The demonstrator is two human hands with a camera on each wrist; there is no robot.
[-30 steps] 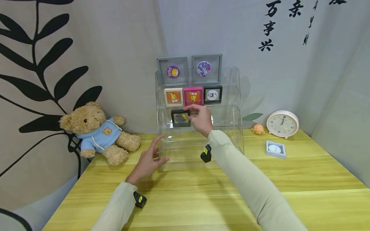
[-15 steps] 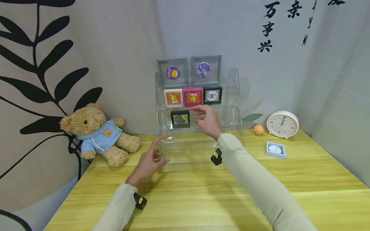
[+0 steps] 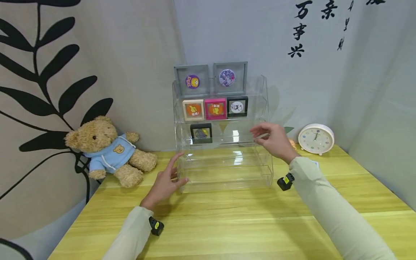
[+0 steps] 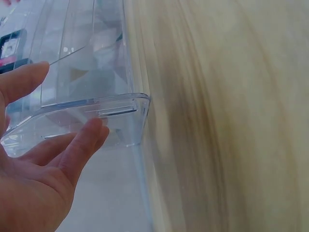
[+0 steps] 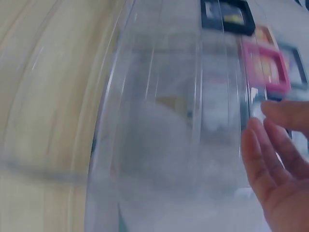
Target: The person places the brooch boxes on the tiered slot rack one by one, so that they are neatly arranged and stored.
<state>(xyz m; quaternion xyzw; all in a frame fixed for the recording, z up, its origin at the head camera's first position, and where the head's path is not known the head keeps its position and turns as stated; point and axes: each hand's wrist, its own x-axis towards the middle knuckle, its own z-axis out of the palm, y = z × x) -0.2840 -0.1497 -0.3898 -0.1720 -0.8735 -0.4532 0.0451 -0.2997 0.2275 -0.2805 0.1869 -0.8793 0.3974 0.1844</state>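
A clear acrylic tiered display rack [image 3: 224,180] stands on the wooden table. My left hand [image 3: 164,187] is at the rack's left side panel, fingers and thumb spread with the tips right at its edge; in the left wrist view the fingers [image 4: 89,145] reach alongside that panel. A black-framed badge case [image 3: 201,133] rests alone at the left of the third tier. Above it sit a cream case [image 3: 194,110], a pink case [image 3: 215,109] and another black case [image 3: 237,107]. Holding nothing, my right hand [image 3: 274,141] hovers by the rack's right side, fingers loosely bent.
Two larger grey badge cases [image 3: 191,81] top the rack. A teddy bear [image 3: 112,151] in blue leans at the left. At the right stands a round white clock [image 3: 316,138]; an orange yarn ball [image 3: 293,144] is partly hidden behind my right hand.
My right hand has let go of the black-framed badge case on the third tier and moved right, past the rack's right side. The left hand has stayed where it was.
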